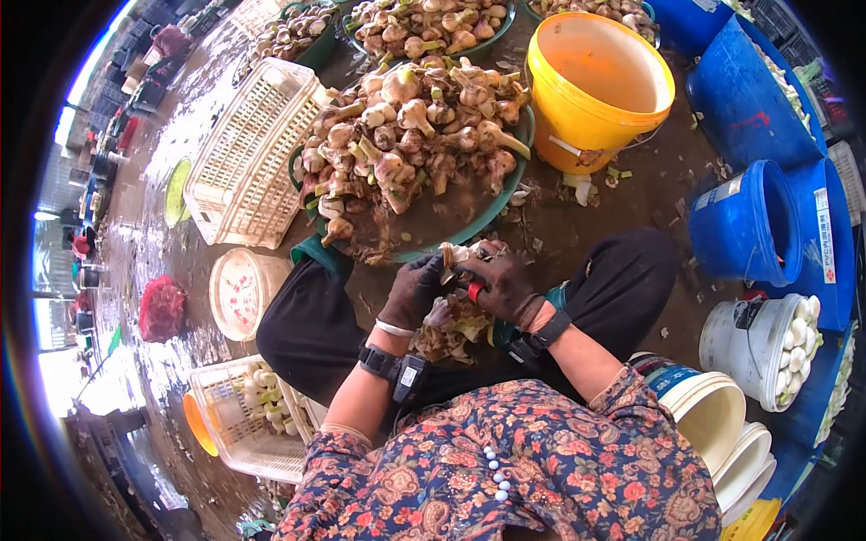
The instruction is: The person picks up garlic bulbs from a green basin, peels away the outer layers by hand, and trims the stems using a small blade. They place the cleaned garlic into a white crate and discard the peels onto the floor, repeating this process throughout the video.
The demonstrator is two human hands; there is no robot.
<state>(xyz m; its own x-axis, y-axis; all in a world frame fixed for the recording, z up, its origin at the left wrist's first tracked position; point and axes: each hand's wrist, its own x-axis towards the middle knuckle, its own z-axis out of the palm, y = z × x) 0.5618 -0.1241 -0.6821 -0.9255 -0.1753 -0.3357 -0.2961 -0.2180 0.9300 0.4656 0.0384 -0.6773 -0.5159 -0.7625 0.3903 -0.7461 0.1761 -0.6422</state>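
Both my hands wear dark gloves and meet over my lap. In the fingers of my left hand (412, 290) is a garlic bulb (460, 256) with pale, loose skin. My right hand (502, 283) closes on the same bulb from the other side, and a small red piece (475, 291) shows at its fingers. Below the hands, garlic skins (448, 326) lie heaped between my legs. Just ahead stands a wide green basin (442, 249), piled with unpeeled garlic bulbs (415, 135) with cut stems.
A yellow bucket (600, 90) stands beyond the basin to the right. At left are a white plastic crate (257, 153), a whitish tub (244, 293) and a crate (248, 442) with peeled garlic. Blue bins (749, 99) and a bucket of white garlic (744, 347) line the right.
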